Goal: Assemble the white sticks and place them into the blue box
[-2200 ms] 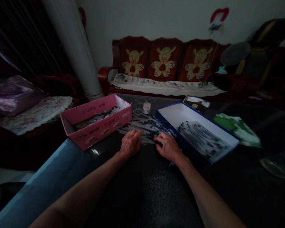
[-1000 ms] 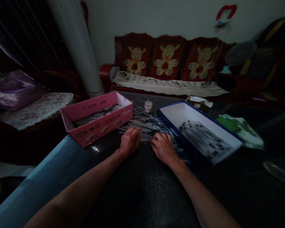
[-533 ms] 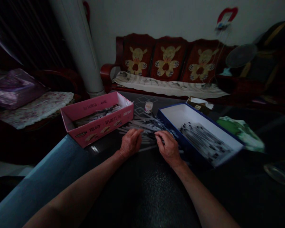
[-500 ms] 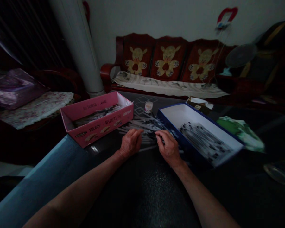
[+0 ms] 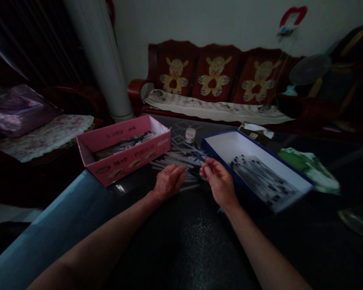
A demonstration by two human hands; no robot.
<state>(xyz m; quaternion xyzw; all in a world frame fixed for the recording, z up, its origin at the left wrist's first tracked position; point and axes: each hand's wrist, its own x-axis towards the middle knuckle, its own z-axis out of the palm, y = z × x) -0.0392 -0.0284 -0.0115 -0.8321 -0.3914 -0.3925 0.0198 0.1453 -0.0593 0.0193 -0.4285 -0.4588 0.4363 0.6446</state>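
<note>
Low over a loose pile of thin, pale, pen-like sticks (image 5: 186, 158) on the dark table, my left hand (image 5: 170, 182) has its fingers bent and pressed together. What it grips, if anything, is hidden. My right hand (image 5: 220, 180) is pinched closed beside the pile, near the blue box; whatever is between the fingertips is too dark and small to name. Inside the blue box (image 5: 257, 141), with its white interior, similar sticks with dark ends (image 5: 260, 177) lie side by side. More sticks lie jumbled in the pink box (image 5: 124, 163) on the left.
A small printed cup (image 5: 190, 135) stands behind the pile. Right of the blue box lies a green and white packet (image 5: 310, 169), with a tissue box (image 5: 255, 133) farther back. Across the table (image 5: 181, 241) is a wooden sofa (image 5: 136, 89) with bear-patterned backs.
My right hand has lifted slightly and moved right, turning so its curled fingers show more. My left hand has shifted slightly right over the pile. The boxes stay put.
</note>
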